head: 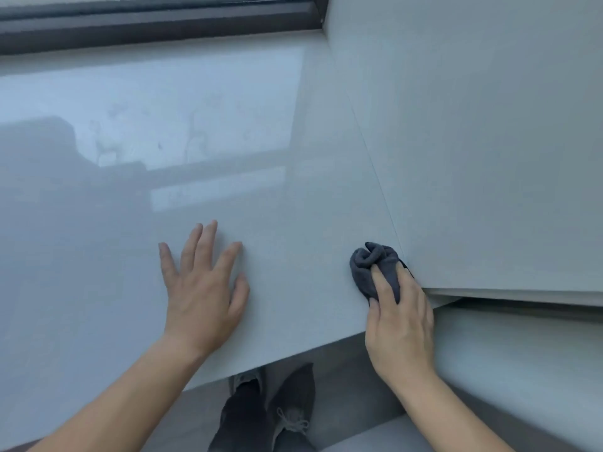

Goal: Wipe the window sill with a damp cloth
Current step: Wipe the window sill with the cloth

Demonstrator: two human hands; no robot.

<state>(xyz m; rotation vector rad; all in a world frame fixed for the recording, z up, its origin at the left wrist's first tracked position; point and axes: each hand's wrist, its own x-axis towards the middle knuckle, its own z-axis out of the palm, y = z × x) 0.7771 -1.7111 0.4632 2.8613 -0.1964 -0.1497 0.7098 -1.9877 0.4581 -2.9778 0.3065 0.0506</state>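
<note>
A wide, glossy pale grey window sill fills most of the head view and mirrors the window. My left hand lies flat on it near the front edge, fingers spread and straight. My right hand holds a bunched dark grey cloth, fingers on top, pressing it onto the sill right in the corner where the sill meets the right side wall. Faint smears and specks show on the sill further back, left of centre.
A dark window frame runs along the back of the sill. A pale side wall rises on the right, its lower edge just beside the cloth. Below the sill's front edge are my dark shoes on a grey floor.
</note>
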